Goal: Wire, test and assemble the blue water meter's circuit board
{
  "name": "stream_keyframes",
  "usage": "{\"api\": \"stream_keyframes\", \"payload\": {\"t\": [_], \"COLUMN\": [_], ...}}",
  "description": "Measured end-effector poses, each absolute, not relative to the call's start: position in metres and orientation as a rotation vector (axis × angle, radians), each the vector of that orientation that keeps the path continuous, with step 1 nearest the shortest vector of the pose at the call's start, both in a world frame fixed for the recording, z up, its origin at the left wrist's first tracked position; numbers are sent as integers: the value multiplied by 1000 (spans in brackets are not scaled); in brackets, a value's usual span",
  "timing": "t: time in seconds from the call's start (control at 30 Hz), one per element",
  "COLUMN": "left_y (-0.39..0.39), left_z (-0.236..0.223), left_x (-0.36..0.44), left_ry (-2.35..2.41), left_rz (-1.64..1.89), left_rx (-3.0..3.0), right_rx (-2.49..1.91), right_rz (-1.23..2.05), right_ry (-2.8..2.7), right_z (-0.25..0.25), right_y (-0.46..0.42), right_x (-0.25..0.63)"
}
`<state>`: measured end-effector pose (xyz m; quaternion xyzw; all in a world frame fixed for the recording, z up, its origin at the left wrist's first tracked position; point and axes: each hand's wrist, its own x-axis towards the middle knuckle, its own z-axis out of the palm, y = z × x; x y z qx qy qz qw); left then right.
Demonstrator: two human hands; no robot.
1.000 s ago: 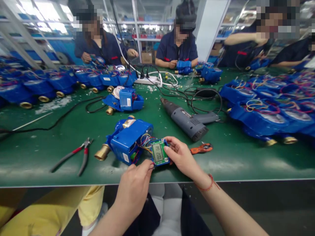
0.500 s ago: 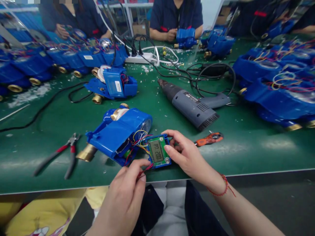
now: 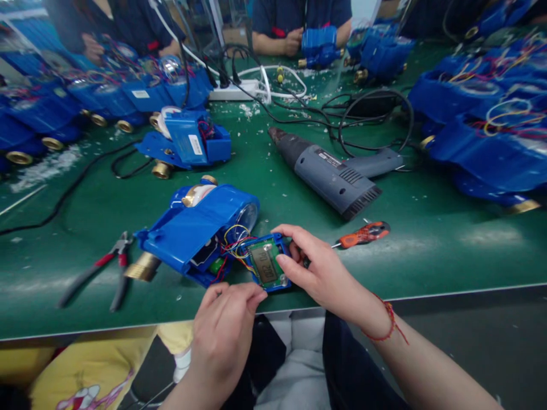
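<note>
display board (image 3: 265,263): at the near worktop (image 3: 427,250) edge, wired to the open blue meter (image 3: 199,230).
change: left hand (image 3: 224,336) no longer pinches the red wire; it has drawn back off the edge, fingers curled, grip holding nothing I can see.
right hand (image 3: 318,267): thumb and fingers clamp the board's right edge, wrist angled in from the right.
meaning: wiring looks released; board is now one-handed.
nearby: pliers (image 3: 96,273) left, orange tool (image 3: 363,233) right.

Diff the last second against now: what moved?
The left hand drew back off the display board toward the table edge. The board tilted, screen now angled. The right hand kept its grip on the board; the blue meter, pliers and heat gun lie unmoved.
</note>
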<state>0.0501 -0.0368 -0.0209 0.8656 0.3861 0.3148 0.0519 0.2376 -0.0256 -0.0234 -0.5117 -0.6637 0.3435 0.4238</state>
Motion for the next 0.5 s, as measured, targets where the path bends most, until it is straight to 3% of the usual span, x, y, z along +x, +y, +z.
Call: {"api": "stream_keyframes", "payload": {"t": [0.5], "left_y": [-41], "left_z": [-18], "left_x": [54], "left_ry": [1408], "left_rz": [867], "left_rx": [2656], "right_rx": [-1262], "right_rz": [785], "right_ry": [-1686], "right_z": [-26], "right_y": [-27], "right_x": [241]}}
